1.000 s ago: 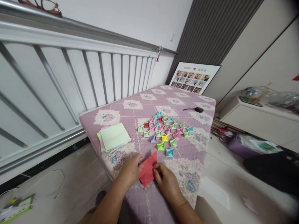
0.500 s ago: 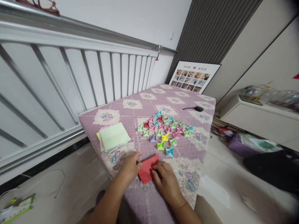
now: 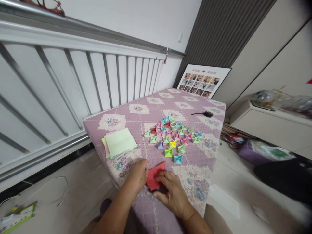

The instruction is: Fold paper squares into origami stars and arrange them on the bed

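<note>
A red sheet of paper (image 3: 154,175), partly folded, is between my two hands near the front of the cloth-covered surface. My left hand (image 3: 138,175) pinches its left edge. On its right side my right hand (image 3: 172,191) lies with the fingertips on the paper and the thumb apart, below the lower edge. Beyond the paper stand several small folded paper pieces in rows, among them a blue one (image 3: 178,159), a yellow one (image 3: 173,144) and a purple one (image 3: 160,145). To the left lies a stack of coloured sheets (image 3: 120,142), pale green on top.
The flowered purple cloth (image 3: 156,211) covers the surface. A black brush-like object (image 3: 208,114) lies at the far right. A white radiator (image 3: 97,78) runs along the left, and a photo board (image 3: 203,81) leans at the back.
My right thumb has moved down and left, away from the other fingers, below the paper's lower edge. My right fingers have shifted left over the red paper.
</note>
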`<state>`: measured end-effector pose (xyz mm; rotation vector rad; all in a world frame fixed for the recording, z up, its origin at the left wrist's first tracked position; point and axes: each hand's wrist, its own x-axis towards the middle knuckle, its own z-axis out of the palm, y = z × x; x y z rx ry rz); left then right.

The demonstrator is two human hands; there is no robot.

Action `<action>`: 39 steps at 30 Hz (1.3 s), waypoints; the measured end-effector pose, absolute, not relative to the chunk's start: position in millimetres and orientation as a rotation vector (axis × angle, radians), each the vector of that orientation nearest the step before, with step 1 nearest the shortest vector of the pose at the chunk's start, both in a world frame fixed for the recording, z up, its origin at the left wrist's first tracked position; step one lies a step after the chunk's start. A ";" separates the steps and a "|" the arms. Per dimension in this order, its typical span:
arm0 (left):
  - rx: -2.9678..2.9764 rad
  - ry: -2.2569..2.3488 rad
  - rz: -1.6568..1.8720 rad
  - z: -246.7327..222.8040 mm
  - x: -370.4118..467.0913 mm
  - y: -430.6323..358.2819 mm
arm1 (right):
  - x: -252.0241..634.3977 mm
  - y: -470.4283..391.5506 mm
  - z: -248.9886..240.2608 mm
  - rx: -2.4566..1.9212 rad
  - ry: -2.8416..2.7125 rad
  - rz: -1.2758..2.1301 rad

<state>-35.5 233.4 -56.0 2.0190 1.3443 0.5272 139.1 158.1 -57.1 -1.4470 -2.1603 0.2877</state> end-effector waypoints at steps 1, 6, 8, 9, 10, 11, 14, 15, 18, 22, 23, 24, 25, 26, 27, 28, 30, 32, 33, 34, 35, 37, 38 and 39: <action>2.031 1.344 0.521 -55.9 -35.5 233.4 | 138.4 157.5 -56.8 -1.464 -2.170 0.294; 2.072 1.346 0.488 -54.8 -37.8 233.3 | 135.4 157.4 -56.5 -1.574 -2.139 0.314; 2.106 1.359 0.477 -52.2 -41.2 233.6 | 135.2 158.7 -56.2 -1.570 -2.136 0.326; 2.125 1.364 0.476 -50.3 -43.6 233.8 | 135.3 159.5 -56.1 -1.567 -2.132 0.327; 2.142 1.362 0.477 -48.1 -46.3 234.0 | 135.4 160.3 -56.2 -1.565 -2.124 0.327; 2.157 1.344 0.474 -45.8 -49.4 233.9 | 135.6 161.1 -56.5 -1.563 -2.116 0.324; 2.209 1.216 0.423 -40.1 -59.0 231.9 | 135.9 163.1 -58.2 -1.551 -2.095 0.316; 2.223 1.173 0.403 -39.1 -61.6 230.6 | 136.0 163.7 -58.9 -1.548 -2.086 0.316; 2.249 1.146 0.367 -39.1 -64.5 226.9 | 135.9 165.0 -60.7 -1.546 -2.055 0.313; 2.253 1.265 0.281 -41.1 -58.6 227.0 | 136.8 165.4 -62.7 -1.582 -2.009 0.258; 2.248 1.291 0.257 -41.0 -56.7 227.7 | 137.3 165.4 -63.3 -1.597 -1.997 0.240; 2.242 1.313 0.237 -40.7 -55.0 228.5 | 137.8 165.5 -64.0 -1.610 -1.989 0.223; 2.237 1.333 0.225 -40.0 -53.5 229.0 | 138.3 165.7 -64.6 -1.626 -1.983 0.206; 2.235 1.354 0.220 -39.0 -52.2 229.3 | 138.6 165.9 -65.2 -1.647 -1.980 0.187; 2.236 1.373 0.211 -38.0 -51.1 229.3 | 138.7 166.2 -65.7 -1.672 -1.979 0.168; 2.240 1.392 0.199 -36.9 -50.1 229.0 | 138.7 166.4 -66.1 -1.700 -1.978 0.148; 2.251 1.439 0.170 -34.7 -48.1 228.1 | 138.2 166.7 -66.4 -1.755 -1.978 0.114; 2.258 1.482 0.141 -32.8 -45.9 227.2 | 137.2 166.6 -66.2 -1.793 -1.981 0.092; 2.258 1.501 0.133 -32.0 -44.8 226.9 | 136.7 166.5 -66.0 -1.804 -1.982 0.086; 2.255 1.520 0.128 -31.2 -43.8 226.8 | 136.4 166.4 -65.7 -1.810 -1.982 0.083; 2.252 1.535 0.121 -30.6 -42.9 226.8 | 136.1 166.3 -65.6 -1.812 -1.981 0.082; 2.250 1.561 0.112 -29.8 -41.3 227.2 | 135.9 166.1 -65.4 -1.809 -1.976 0.083; 2.253 1.572 0.108 -29.6 -40.6 227.5 | 136.0 166.0 -65.3 -1.805 -1.972 0.083; 2.259 1.579 0.104 -29.7 -40.0 227.9 | 136.2 166.0 -65.2 -1.800 -1.969 0.085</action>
